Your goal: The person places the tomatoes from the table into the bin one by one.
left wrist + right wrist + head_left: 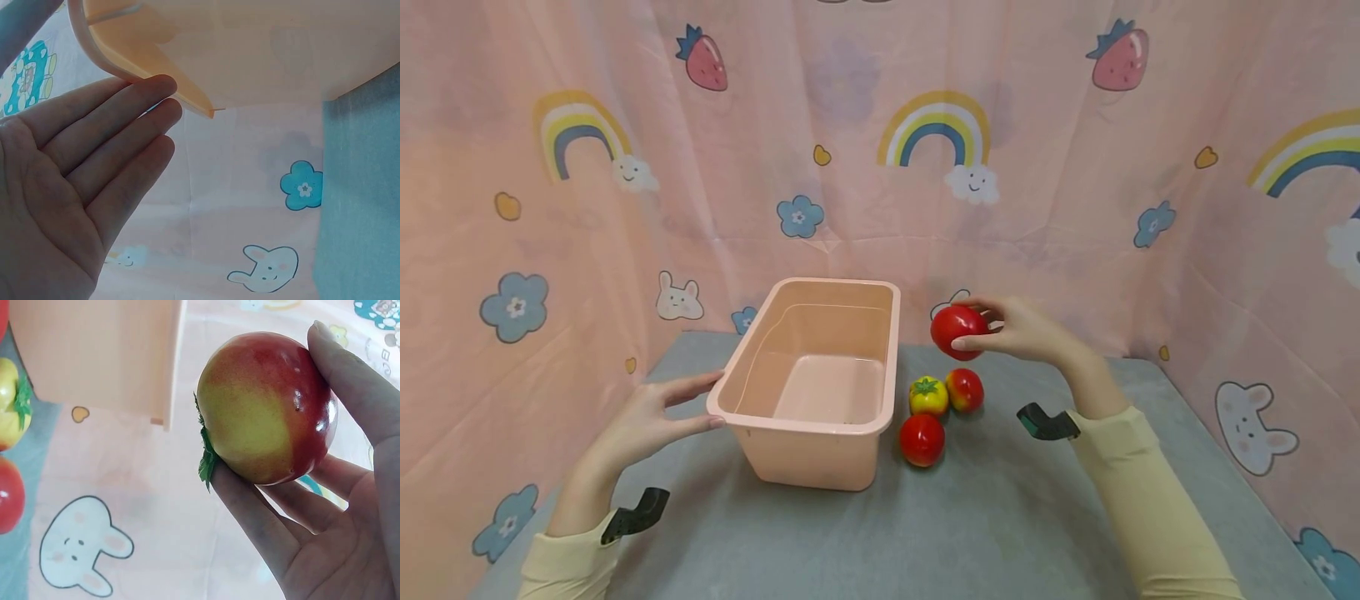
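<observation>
My right hand (1026, 335) holds a red tomato (958, 332) between thumb and fingers, above the table and to the right of a pink plastic bin (808, 429). In the right wrist view the tomato (265, 409) shows a yellow patch and a green leafy top. My left hand (643, 421) touches the bin's left rim near its front corner; the left wrist view shows the fingers (140, 122) straight against the rim. Below the held tomato lie a yellow tomato (928, 397) with a green top, a red-and-yellow one (965, 390) and a red one (922, 440).
The bin stands on a grey cloth-covered table (1000, 517), its inside floor bare. A pink printed curtain (1045, 208) hangs behind and at both sides. Each wrist carries a small black mount (1047, 422).
</observation>
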The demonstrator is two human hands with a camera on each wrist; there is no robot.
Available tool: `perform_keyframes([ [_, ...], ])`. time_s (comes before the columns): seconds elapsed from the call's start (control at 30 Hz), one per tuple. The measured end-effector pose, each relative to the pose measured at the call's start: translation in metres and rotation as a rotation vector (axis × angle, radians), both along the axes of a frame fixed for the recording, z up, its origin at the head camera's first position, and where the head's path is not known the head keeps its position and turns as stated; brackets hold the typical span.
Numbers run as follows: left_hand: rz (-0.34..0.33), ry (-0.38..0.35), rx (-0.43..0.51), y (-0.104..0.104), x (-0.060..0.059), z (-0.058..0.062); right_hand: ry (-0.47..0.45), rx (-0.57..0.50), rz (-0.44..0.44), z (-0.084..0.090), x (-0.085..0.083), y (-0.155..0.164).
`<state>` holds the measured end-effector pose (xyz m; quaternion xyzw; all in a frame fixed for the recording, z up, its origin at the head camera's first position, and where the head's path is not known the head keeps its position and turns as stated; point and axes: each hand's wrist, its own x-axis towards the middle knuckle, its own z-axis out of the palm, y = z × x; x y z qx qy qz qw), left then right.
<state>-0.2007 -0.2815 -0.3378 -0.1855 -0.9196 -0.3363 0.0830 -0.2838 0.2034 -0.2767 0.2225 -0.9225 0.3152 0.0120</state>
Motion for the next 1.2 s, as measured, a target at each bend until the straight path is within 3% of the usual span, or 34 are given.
perform_keyframes([
  [0.57,-0.009,0.0,0.011,-0.001,0.0,0.0,-0.018,-0.01,0.053,0.009,-0.007,-0.019],
  [1.2,-0.008,-0.005,0.013,-0.001,0.0,0.0,0.047,0.049,0.114,0.02,-0.015,-0.048],
])
